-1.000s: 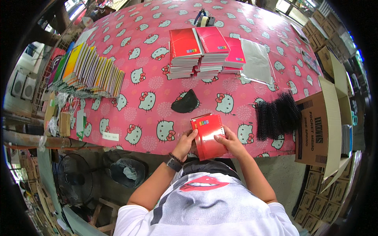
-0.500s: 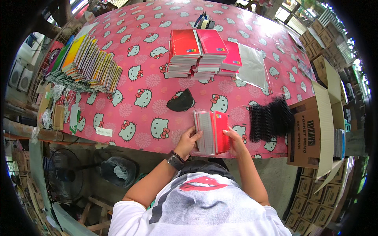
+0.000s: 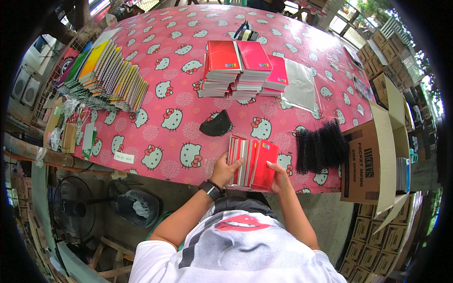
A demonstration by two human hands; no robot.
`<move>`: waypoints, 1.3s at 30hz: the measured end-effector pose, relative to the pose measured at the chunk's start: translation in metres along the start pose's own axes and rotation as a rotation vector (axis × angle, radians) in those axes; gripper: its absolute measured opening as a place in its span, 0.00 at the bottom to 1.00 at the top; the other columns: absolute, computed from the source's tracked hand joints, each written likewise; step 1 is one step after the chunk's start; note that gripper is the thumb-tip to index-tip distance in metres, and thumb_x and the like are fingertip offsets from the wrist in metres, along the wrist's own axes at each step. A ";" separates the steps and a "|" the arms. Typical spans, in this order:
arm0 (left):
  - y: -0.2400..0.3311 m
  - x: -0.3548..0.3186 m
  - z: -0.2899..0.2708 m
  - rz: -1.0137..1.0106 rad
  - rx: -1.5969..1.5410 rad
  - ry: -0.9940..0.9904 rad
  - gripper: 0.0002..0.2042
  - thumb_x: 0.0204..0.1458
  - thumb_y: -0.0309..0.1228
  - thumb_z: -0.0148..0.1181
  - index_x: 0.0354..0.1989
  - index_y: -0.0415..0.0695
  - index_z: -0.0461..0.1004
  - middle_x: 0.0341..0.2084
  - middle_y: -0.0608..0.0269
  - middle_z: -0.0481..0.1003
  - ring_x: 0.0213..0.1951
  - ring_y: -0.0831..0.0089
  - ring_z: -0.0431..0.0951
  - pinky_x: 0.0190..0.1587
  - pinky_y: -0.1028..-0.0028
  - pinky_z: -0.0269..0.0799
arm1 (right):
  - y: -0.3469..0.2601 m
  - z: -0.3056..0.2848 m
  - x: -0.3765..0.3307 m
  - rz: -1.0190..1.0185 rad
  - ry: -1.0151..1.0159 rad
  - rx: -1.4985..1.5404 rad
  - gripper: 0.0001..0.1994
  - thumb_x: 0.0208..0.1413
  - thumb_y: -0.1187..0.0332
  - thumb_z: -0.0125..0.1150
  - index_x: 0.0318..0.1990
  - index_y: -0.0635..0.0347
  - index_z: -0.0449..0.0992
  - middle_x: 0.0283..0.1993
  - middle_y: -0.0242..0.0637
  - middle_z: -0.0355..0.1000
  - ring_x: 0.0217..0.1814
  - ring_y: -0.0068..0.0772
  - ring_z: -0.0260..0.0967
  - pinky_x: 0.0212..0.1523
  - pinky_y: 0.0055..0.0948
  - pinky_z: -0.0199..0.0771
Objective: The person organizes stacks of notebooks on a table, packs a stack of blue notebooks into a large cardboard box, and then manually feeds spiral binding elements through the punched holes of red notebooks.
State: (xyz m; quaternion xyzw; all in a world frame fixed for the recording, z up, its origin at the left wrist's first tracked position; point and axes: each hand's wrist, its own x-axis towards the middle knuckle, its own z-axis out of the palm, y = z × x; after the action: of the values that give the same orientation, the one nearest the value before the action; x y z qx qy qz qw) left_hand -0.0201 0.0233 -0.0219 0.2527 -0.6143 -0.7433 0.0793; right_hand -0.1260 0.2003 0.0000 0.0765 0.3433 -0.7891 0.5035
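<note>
- A fanned batch of red-covered notebooks (image 3: 251,162) is held upright at the near edge of the worktop (image 3: 188,113), its lower edges resting on the pink cat-print cloth.
- The left hand (image 3: 225,168) is closed around the batch's left side, thumb across the exposed page edges; a dark watch sits on that wrist.
- The right hand (image 3: 278,175) is pressed against the outermost red cover, fingers laid flat on it, so the batch is pinched between both hands.
- For a clean result, the lower edges are best tapped square on the cloth and the covers kept facing one way; an even squeeze from both sides is judged necessary, since a loose hold could let the middle books slide out.
- A bundle of black spiral binding coils (image 3: 322,147) lies near the batch, toward the right edge.
- A black pouch-like object (image 3: 216,125) lies just beyond the batch.
- Stacks of red notebooks (image 3: 245,68) sit toward the far edge, with clear plastic sleeves (image 3: 300,87) beside them.
- A row of multicoloured spiral notebooks (image 3: 106,75) leans near the left edge.
- An open cardboard carton (image 3: 377,160) stands off the right edge.
</note>
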 end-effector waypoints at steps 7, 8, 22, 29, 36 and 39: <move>-0.006 0.004 -0.010 -0.103 -0.223 -0.073 0.17 0.53 0.33 0.55 0.48 0.38 0.66 0.40 0.60 0.74 0.41 0.74 0.74 0.45 0.72 0.70 | 0.013 -0.013 0.000 0.005 0.030 0.122 0.20 0.51 0.71 0.55 0.51 0.70 0.63 0.48 0.49 0.69 0.47 0.42 0.72 0.49 0.42 0.73; -0.005 0.004 -0.015 -0.140 -0.298 -0.123 0.17 0.53 0.33 0.54 0.48 0.38 0.66 0.40 0.60 0.74 0.41 0.74 0.74 0.45 0.71 0.71 | 0.013 -0.012 -0.001 -0.012 0.025 0.107 0.21 0.51 0.70 0.55 0.51 0.70 0.63 0.48 0.50 0.69 0.48 0.42 0.71 0.50 0.42 0.72; -0.011 0.006 -0.018 -0.216 -0.526 -0.111 0.15 0.53 0.34 0.56 0.44 0.37 0.69 0.35 0.59 0.75 0.35 0.75 0.76 0.39 0.74 0.72 | 0.013 -0.001 0.000 -0.120 0.052 0.020 0.23 0.51 0.68 0.56 0.53 0.71 0.61 0.50 0.52 0.68 0.49 0.44 0.70 0.54 0.45 0.69; -0.006 0.004 -0.020 -0.167 -0.387 -0.084 0.13 0.56 0.35 0.51 0.44 0.38 0.70 0.34 0.61 0.75 0.34 0.75 0.76 0.38 0.75 0.72 | 0.005 0.004 -0.007 -0.017 -0.014 0.053 0.24 0.48 0.74 0.58 0.53 0.68 0.61 0.49 0.48 0.68 0.49 0.41 0.70 0.52 0.42 0.71; 0.057 0.016 -0.060 0.336 0.239 0.011 0.15 0.57 0.36 0.49 0.47 0.40 0.68 0.32 0.53 0.75 0.33 0.70 0.77 0.38 0.71 0.72 | -0.035 0.019 -0.023 -0.337 -0.011 -0.694 0.25 0.42 0.76 0.61 0.52 0.64 0.63 0.48 0.42 0.69 0.49 0.39 0.69 0.51 0.40 0.69; 0.116 0.013 -0.061 0.374 0.691 -0.024 0.15 0.55 0.36 0.50 0.49 0.43 0.67 0.32 0.47 0.74 0.33 0.61 0.77 0.36 0.66 0.71 | -0.059 0.077 -0.039 -0.544 -0.101 -1.447 0.27 0.40 0.76 0.60 0.53 0.61 0.63 0.48 0.39 0.68 0.52 0.41 0.65 0.52 0.43 0.65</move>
State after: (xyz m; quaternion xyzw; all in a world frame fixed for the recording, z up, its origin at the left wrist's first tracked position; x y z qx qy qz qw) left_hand -0.0248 -0.0627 0.0777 0.1393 -0.8648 -0.4682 0.1163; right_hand -0.1393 0.1966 0.1037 -0.3944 0.7568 -0.4668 0.2318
